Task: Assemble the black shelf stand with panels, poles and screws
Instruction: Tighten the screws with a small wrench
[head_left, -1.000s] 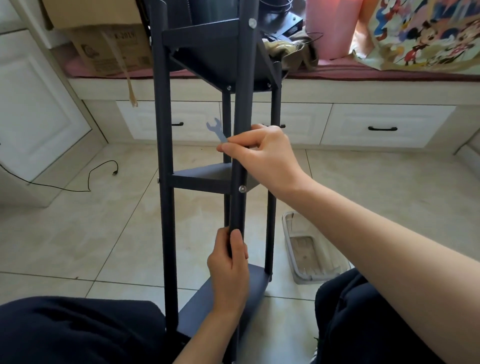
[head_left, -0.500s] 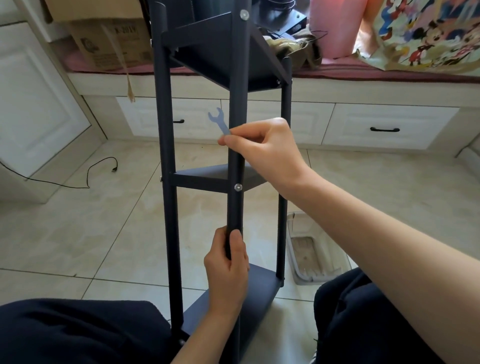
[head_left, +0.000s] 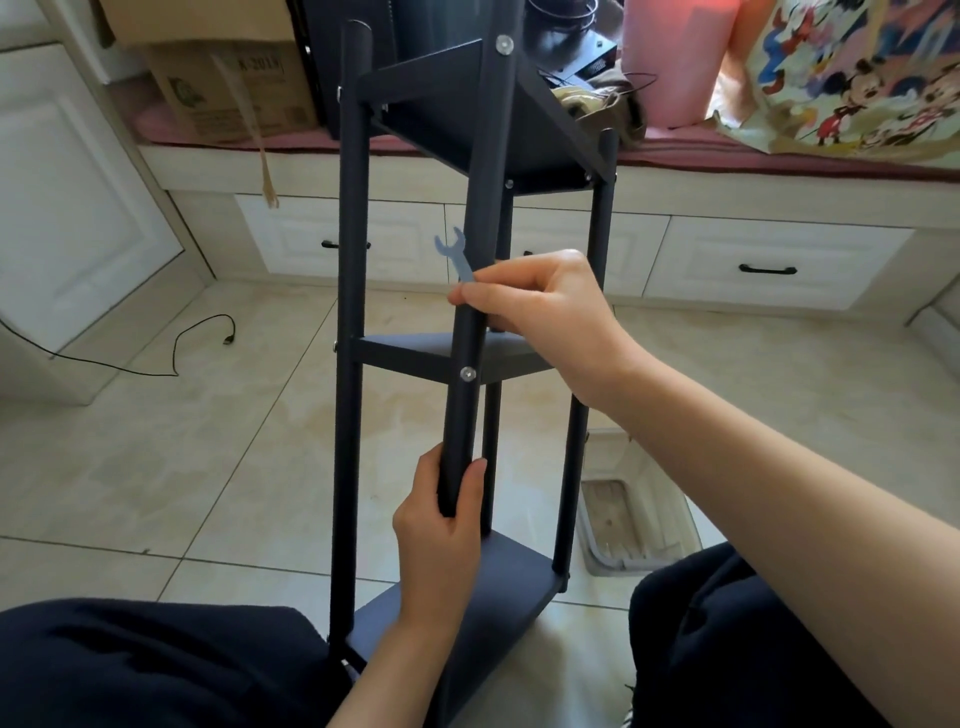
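Fingers of the left hand (head_left: 439, 525) curl round the front pole (head_left: 470, 332) low down; above it, the right hand (head_left: 540, 306) grips that pole while pinching a small wrench (head_left: 456, 254). Three panels look bolted between four poles, so the shelf stand (head_left: 467, 364) seems nearly finished; tightening may remain. Compared with a second ago, it has turned, its rear right pole swinging clear.

left hand (head_left: 439, 525) curled, right hand (head_left: 545, 306) pinching
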